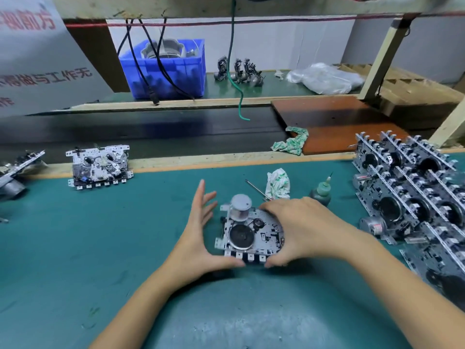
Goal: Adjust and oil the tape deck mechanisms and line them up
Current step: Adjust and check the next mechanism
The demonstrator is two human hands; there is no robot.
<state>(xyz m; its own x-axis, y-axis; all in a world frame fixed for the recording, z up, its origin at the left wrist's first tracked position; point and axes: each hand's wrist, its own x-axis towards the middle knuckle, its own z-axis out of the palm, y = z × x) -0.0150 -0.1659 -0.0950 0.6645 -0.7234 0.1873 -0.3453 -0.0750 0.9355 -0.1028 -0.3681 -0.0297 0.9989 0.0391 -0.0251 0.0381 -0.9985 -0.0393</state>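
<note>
A metal tape deck mechanism [247,234] with a round motor and a dark flywheel lies on the green mat [113,235] in front of me. My right hand [299,227] grips it from the right, fingers curled over its far edge and thumb at the near edge. My left hand [201,230] is at its left side with fingers spread straight upward and the thumb touching the near edge. A green oil bottle [320,192] with a needle tip stands behind my right hand. A thin screwdriver [256,188] lies next to a crumpled rag [278,183].
Several mechanisms [412,195] stand packed at the right. One mechanism [99,166] lies flat at the far left, another [17,170] at the left edge. Behind are a dark conveyor [151,132], a brown board [334,122], a blue bin [166,68] and a hanging green cable [239,84].
</note>
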